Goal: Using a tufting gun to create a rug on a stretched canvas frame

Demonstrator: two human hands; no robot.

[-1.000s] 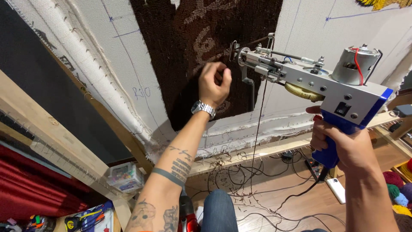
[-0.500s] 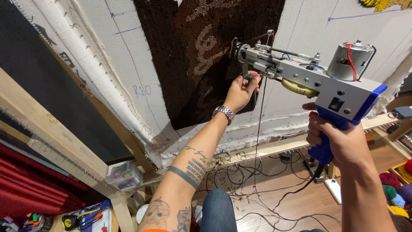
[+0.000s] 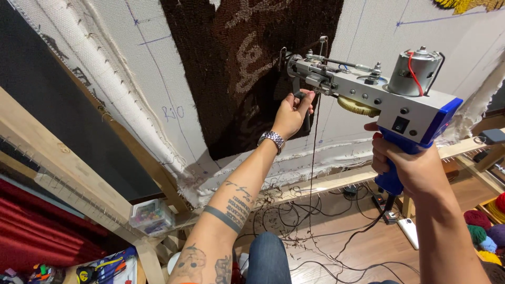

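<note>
A white and blue tufting gun (image 3: 389, 100) points its needle at a dark brown tufted patch (image 3: 247, 63) on white backing cloth (image 3: 126, 79) stretched on a wooden frame (image 3: 58, 158). My right hand (image 3: 410, 163) grips the gun's blue rear handle. My left hand (image 3: 292, 113), with a metal watch at the wrist, is closed around the gun's black front handle just below the needle. A thin brown yarn (image 3: 313, 173) hangs down from the gun's front to the floor.
Cables and yarn scraps lie on the wooden floor (image 3: 336, 236) below the frame. A small clear box (image 3: 151, 216) of coloured bits sits on the frame's lower beam. Yarn balls (image 3: 481, 226) are at the right edge, tools at the bottom left.
My left hand moved right from the brown patch to the gun's front handle and closed on it. The gun has come slightly closer to the cloth.
</note>
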